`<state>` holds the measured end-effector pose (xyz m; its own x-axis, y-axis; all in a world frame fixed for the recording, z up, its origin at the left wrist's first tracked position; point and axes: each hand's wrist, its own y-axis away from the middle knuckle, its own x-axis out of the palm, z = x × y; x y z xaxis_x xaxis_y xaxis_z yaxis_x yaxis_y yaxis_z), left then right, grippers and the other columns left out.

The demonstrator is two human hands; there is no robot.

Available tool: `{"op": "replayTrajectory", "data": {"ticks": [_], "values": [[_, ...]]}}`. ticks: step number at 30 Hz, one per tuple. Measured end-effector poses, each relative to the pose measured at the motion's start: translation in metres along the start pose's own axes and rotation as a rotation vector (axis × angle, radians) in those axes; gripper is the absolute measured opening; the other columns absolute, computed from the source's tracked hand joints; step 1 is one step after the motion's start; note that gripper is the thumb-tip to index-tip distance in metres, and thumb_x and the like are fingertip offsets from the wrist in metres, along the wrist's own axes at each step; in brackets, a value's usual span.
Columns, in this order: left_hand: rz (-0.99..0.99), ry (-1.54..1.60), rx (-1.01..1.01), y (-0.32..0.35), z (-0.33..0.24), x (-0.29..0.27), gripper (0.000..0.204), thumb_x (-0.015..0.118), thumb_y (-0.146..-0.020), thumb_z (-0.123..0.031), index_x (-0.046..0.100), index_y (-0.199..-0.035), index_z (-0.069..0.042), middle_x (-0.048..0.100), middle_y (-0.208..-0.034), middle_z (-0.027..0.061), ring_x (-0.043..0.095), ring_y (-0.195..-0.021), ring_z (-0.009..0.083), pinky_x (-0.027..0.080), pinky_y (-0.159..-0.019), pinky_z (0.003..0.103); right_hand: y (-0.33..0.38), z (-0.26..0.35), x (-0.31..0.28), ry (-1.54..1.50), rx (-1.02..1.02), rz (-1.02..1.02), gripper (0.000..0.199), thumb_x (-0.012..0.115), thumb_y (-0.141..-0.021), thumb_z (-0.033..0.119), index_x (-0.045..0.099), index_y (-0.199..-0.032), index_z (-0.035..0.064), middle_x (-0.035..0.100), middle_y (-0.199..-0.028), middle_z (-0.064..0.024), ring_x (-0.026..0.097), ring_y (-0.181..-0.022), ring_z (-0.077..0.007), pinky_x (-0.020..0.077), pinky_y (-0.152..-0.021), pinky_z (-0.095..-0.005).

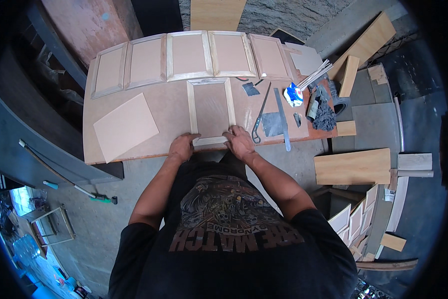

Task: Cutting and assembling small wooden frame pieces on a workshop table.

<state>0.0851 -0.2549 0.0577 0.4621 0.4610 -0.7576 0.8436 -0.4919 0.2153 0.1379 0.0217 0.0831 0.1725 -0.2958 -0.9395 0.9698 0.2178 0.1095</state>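
Observation:
A light wooden frame (191, 107) lies flat on the table (171, 122), its near rail close to the front edge. My left hand (183, 146) grips the near left corner of this frame, fingertips bent over the rail. At the near right corner my right hand (240, 141) is closed on the frame, its fingers curled and the thumb on the rail. Beyond the frame stands a row of several framed panels (190, 54), side by side. A loose tan board (126, 127) rests left of my left hand. A handsaw (261, 117) lies right of my right hand.
Right of the saw are a metal ruler (282, 119), dark sandpaper (272, 124), a blue-and-white container (293, 94), thin sticks (316, 74) and a dark crumpled cloth (324, 113). Wooden boards (353, 167) lie off the table's right. A hose (59, 172) crosses the floor at left.

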Motion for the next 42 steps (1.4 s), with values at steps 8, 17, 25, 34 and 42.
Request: {"op": "replayTrajectory", "data": {"ticks": [8, 17, 25, 34, 42], "values": [[0.099, 0.036, -0.059, 0.0, -0.008, -0.01, 0.056, 0.067, -0.081, 0.0, 0.071, -0.133, -0.02, 0.072, -0.113, 0.0138, 0.068, -0.107, 0.036, 0.054, -0.099, 0.046, -0.001, 0.001, -0.001, 0.013, 0.011, 0.015, 0.039, 0.077, -0.087, 0.023, 0.07, -0.124, 0.0146, 0.057, -0.127, -0.0105, 0.053, -0.127, -0.0322, 0.0462, -0.104, -0.0456], [-0.017, 0.063, 0.038, -0.001, 0.01, 0.005, 0.059, 0.072, -0.076, -0.001, 0.072, -0.132, -0.019, 0.071, -0.101, 0.0136, 0.07, -0.092, 0.0325, 0.057, -0.088, 0.044, 0.01, -0.004, -0.007, -0.136, 0.09, -0.128, 0.063, 0.083, -0.082, 0.019, 0.061, -0.141, 0.0109, 0.056, -0.133, -0.014, 0.053, -0.127, -0.0362, 0.0459, -0.108, -0.0442], [0.041, 0.072, 0.008, -0.004, 0.001, -0.004, 0.057, 0.069, -0.077, 0.0, 0.072, -0.132, -0.018, 0.071, -0.103, 0.0138, 0.069, -0.094, 0.0336, 0.056, -0.09, 0.044, 0.021, -0.032, 0.005, -0.263, 0.208, -0.172, 0.059, 0.082, -0.081, 0.012, 0.064, -0.137, 0.0097, 0.061, -0.123, -0.016, 0.059, -0.118, -0.0372, 0.0482, -0.106, -0.0433], [0.028, 0.086, 0.018, -0.004, 0.003, -0.003, 0.058, 0.068, -0.077, 0.001, 0.072, -0.131, -0.018, 0.071, -0.102, 0.0143, 0.069, -0.092, 0.0336, 0.057, -0.088, 0.044, -0.002, -0.033, -0.027, -0.173, 0.043, 0.146, 0.067, 0.076, -0.081, 0.003, 0.062, -0.144, 0.0187, 0.061, -0.123, -0.0138, 0.059, -0.119, -0.0363, 0.0479, -0.107, -0.0428], [-0.001, 0.073, 0.03, -0.002, 0.003, 0.0, 0.059, 0.071, -0.076, 0.0, 0.072, -0.132, -0.018, 0.071, -0.101, 0.0141, 0.07, -0.088, 0.0326, 0.057, -0.085, 0.044, -0.028, -0.038, -0.038, -0.091, 0.041, 0.433, 0.07, 0.076, -0.081, -0.001, 0.061, -0.145, 0.0206, 0.06, -0.139, -0.0146, 0.056, -0.133, -0.0372, 0.0458, -0.116, -0.0409]]}}
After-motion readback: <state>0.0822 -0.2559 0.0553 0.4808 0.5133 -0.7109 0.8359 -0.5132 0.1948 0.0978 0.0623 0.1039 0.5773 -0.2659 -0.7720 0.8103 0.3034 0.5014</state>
